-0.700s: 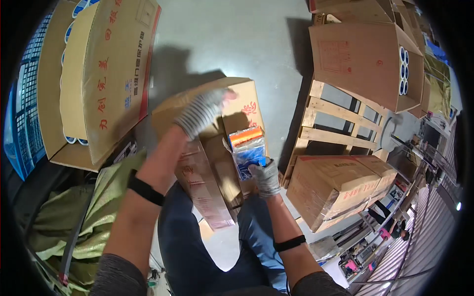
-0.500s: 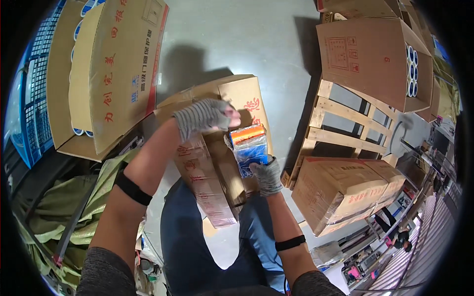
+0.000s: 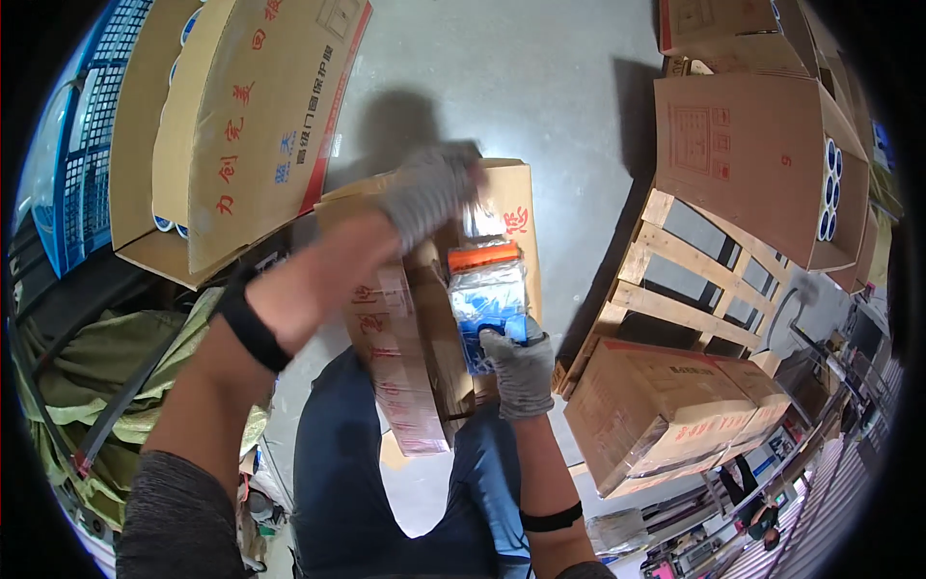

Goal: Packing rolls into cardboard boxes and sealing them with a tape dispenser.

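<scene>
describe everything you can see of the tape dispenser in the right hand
The tape dispenser has a blue, plastic-looking body, an orange bar across its far end and shiny, clear or silvery film between. The grey-gloved right hand grips its near end. It points away from the person, over the cardboard box; whether they touch is unclear.

Warehouse or packing workshop: big carton point(image 3: 265, 145) far left, open carton point(image 3: 738, 159) of rolls point(image 3: 828, 193) far right, wooden pallet point(image 3: 666, 240) right, grey floor point(image 3: 540, 82).

Left fingers point(image 3: 475, 177) blurred, upper-left carton point(image 3: 275, 125) cut off by top edge
</scene>
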`<control>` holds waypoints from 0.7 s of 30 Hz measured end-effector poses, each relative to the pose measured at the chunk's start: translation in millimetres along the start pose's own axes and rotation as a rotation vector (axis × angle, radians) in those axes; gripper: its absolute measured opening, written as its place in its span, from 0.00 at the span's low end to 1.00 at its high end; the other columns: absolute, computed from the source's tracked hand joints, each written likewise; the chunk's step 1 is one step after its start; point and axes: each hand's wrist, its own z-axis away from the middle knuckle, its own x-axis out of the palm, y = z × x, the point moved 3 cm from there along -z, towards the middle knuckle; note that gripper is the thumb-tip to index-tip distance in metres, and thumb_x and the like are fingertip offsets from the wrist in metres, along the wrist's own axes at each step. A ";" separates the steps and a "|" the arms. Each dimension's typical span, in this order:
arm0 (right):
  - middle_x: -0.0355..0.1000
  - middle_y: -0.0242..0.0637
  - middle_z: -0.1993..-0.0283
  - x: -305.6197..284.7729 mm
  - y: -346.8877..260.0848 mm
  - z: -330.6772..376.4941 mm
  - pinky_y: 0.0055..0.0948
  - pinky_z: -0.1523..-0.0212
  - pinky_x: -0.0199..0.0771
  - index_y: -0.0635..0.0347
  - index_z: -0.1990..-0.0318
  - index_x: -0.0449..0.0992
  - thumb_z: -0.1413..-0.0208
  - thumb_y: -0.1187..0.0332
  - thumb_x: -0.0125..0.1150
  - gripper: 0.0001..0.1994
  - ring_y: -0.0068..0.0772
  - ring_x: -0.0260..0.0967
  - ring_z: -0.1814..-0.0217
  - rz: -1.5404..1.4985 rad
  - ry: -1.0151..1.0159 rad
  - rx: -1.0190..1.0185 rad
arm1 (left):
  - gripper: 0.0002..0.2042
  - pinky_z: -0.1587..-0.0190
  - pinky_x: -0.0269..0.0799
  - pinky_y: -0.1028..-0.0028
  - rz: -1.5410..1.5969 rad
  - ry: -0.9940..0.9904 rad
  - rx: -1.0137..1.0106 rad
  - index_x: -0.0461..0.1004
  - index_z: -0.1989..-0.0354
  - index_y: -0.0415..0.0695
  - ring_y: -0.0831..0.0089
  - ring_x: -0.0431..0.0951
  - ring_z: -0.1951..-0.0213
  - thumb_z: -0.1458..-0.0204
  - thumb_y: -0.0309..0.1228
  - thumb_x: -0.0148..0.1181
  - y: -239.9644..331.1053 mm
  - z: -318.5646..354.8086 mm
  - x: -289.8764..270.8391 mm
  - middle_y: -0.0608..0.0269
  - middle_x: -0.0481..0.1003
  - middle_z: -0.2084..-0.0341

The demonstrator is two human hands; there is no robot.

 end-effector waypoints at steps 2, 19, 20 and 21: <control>0.75 0.31 0.73 7.0 -7.4 1.0 0.25 0.72 0.71 0.63 0.66 0.77 0.57 0.62 0.67 0.14 0.17 0.69 0.74 -0.695 -0.042 0.615 | 0.11 0.63 0.72 0.71 0.107 0.245 0.140 0.76 0.65 0.41 0.71 0.76 0.70 0.49 0.36 0.57 -14.0 -47.4 -71.5 0.58 0.77 0.72; 0.74 0.31 0.70 37.5 6.4 -38.2 0.21 0.68 0.72 0.68 0.62 0.77 0.56 0.73 0.64 0.12 0.17 0.69 0.71 -0.831 0.052 0.736 | 0.22 0.47 0.67 0.62 -0.749 -0.515 -0.118 0.72 0.48 0.47 0.54 0.72 0.48 0.50 0.41 0.54 -109.3 -146.7 16.0 0.46 0.71 0.50; 0.74 0.31 0.70 37.7 7.6 -36.9 0.21 0.68 0.72 0.68 0.62 0.77 0.56 0.73 0.64 0.12 0.17 0.69 0.71 -0.827 0.060 0.740 | 0.22 0.45 0.66 0.63 -0.792 -0.493 -0.279 0.71 0.47 0.47 0.54 0.71 0.46 0.49 0.42 0.54 -117.4 -139.0 9.5 0.47 0.70 0.47; 0.74 0.31 0.70 37.3 5.5 -33.7 0.21 0.67 0.72 0.67 0.62 0.77 0.56 0.72 0.64 0.13 0.18 0.69 0.70 -0.848 0.079 0.744 | 0.29 0.39 0.58 0.65 -0.976 -0.548 -0.368 0.58 0.36 0.50 0.55 0.59 0.37 0.46 0.48 0.49 -121.3 -122.6 2.2 0.47 0.57 0.38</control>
